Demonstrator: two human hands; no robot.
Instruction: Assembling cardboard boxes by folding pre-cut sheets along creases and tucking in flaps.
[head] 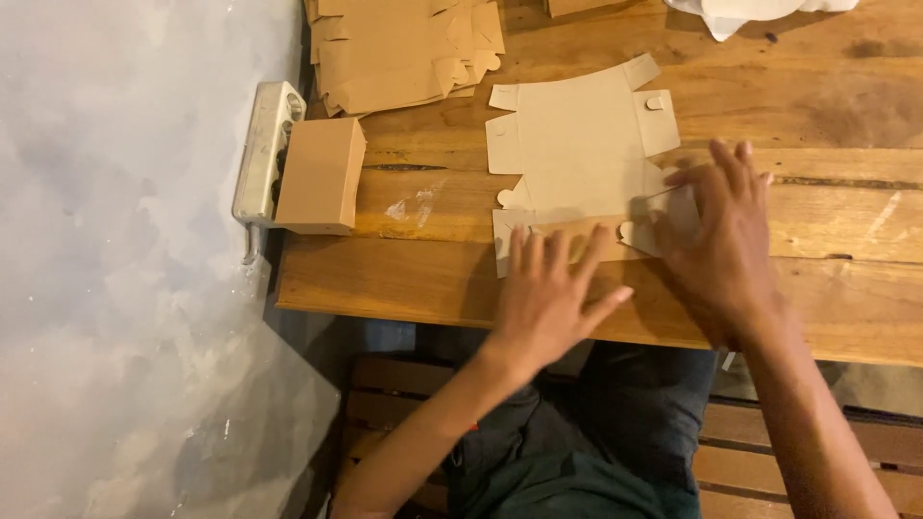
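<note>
Cardboard box blank [577,144], pale and die-cut with tabs and flaps, lies flat on the wooden table [817,106], its near edge by the table's front edge. The left hand [543,293] rests flat on the blank's near strip, fingers spread and straight, gripping nothing. The right hand [726,235] lies over the blank's near right corner, fingers extended and a little blurred; a side flap seems to lift beneath it, but whether the fingers pinch that flap or only press on it cannot be told, since the hand hides the contact. Both hands cover part of the blank's lower edge.

To the left a folded brown box [322,175] stands near the table's edge, just beside a white power strip [261,154] whose sockets are hard to make out. A stack of flat brown blanks [404,48] lies at the far side, cut off by the top of the view, as is something white [750,12] at the upper right. Below the table, dark trousers [596,432] and a slatted bench [769,452] show dimly.
</note>
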